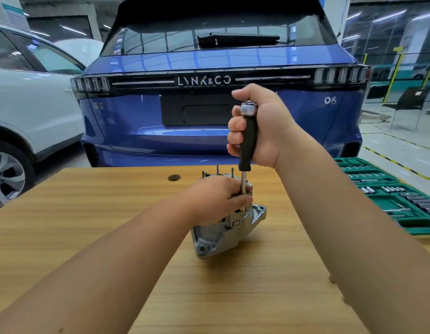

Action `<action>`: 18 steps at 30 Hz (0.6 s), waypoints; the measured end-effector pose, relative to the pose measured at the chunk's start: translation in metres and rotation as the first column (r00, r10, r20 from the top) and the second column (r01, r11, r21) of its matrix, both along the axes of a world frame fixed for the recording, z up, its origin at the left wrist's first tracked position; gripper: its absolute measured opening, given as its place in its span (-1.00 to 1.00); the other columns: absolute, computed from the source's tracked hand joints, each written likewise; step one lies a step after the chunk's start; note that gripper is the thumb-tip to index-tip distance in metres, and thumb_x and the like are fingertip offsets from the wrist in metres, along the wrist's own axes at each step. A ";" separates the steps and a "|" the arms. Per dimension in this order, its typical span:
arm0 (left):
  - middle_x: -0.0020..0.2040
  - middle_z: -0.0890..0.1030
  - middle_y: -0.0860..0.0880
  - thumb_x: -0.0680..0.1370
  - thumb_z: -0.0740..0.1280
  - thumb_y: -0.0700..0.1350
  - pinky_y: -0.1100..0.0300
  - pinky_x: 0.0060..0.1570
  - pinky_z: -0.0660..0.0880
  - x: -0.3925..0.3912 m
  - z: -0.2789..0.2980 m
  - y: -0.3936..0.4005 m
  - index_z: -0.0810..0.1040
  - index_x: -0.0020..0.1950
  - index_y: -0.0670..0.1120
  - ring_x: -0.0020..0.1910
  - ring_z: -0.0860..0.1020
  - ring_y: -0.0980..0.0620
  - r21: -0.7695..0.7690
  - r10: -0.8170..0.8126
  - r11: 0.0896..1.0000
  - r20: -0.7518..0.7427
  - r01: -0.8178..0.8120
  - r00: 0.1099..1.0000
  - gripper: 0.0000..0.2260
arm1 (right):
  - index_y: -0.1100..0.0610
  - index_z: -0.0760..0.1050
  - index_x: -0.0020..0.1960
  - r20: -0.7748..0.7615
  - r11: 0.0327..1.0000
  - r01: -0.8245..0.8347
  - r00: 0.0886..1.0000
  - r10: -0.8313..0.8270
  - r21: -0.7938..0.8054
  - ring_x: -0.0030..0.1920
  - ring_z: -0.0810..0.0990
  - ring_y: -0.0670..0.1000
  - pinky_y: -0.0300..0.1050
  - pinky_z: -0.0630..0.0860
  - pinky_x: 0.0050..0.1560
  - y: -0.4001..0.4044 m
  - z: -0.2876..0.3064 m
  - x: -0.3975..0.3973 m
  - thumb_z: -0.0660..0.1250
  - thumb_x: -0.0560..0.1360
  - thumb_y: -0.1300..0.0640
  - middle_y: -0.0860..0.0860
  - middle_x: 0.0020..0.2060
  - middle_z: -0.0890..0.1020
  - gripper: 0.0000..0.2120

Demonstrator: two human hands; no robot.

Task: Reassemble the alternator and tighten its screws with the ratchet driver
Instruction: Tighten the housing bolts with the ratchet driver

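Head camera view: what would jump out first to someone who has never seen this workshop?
Probably the blue Lynk & Co car, its tail filling the background. On the wooden table in front, the left hand steadies a metal alternator while the right hand grips an upright ratchet driver above it. A green socket set lies open at right.

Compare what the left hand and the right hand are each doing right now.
The right hand is raised above the table, gripping the black handle of the ratchet driver; the left hand sits low on the alternator. The right hand wraps in a full fist; the left hand steadies the driver's metal shaft with its fingers. Both touch the same upright driver.
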State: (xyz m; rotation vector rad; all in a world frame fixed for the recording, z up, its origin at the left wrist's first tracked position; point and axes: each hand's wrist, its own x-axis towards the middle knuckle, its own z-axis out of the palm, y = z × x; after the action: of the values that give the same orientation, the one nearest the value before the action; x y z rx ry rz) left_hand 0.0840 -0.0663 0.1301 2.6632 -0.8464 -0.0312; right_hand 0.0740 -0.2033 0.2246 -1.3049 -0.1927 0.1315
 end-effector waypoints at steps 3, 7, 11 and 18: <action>0.19 0.62 0.10 0.66 0.17 0.20 0.14 0.06 0.53 0.000 -0.001 -0.001 0.54 0.33 0.17 0.07 0.56 0.13 0.005 -0.002 1.000 0.024 0.002 1.000 -0.69 | 0.03 0.26 -0.30 -0.027 0.999 -0.025 0.999 0.024 -0.045 -0.49 0.30 -0.02 -0.17 0.34 -0.35 0.004 0.005 -0.003 0.20 0.51 0.01 -0.05 -0.50 0.36 -0.76; 0.17 0.62 0.10 0.66 0.15 0.20 0.06 0.08 0.55 0.000 -0.001 -0.003 0.53 0.34 0.15 0.06 0.57 0.12 0.021 0.006 1.000 0.039 -0.007 0.999 -0.67 | 0.06 0.29 -0.27 -0.032 0.998 0.054 0.998 -0.055 -0.022 -0.50 0.30 0.00 -0.16 0.27 -0.35 0.010 0.006 -0.008 0.12 0.50 0.02 -0.02 -0.50 0.38 -0.80; 0.04 0.62 0.10 0.67 0.15 0.17 0.13 0.00 0.56 -0.001 -0.002 -0.006 0.56 0.28 0.11 -0.03 0.56 0.15 0.018 0.021 1.000 0.025 -0.022 0.999 -0.69 | 0.10 0.31 -0.18 0.016 0.968 0.171 0.984 -0.177 0.186 -0.49 0.37 0.01 -0.25 0.32 -0.45 0.016 -0.002 -0.013 0.12 0.55 0.08 0.06 -0.41 0.45 -0.84; -0.09 0.56 0.17 0.69 0.16 0.12 0.22 -0.19 0.42 -0.003 0.001 -0.003 0.48 -0.01 0.23 -0.13 0.52 0.22 -0.004 -0.034 0.999 0.001 0.034 0.999 -0.86 | 0.11 0.45 0.15 0.446 0.896 0.039 0.857 -0.257 0.442 -0.24 0.52 0.11 -0.10 0.48 -0.21 0.019 -0.048 -0.018 0.10 0.60 0.16 0.30 -0.06 0.57 -0.79</action>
State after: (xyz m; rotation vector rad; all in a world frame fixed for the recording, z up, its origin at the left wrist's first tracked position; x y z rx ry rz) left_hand 0.0811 -0.0691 0.1314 2.6452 -0.8915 -0.0367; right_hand 0.0560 -0.1838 0.1766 -0.8904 -0.5277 -0.3758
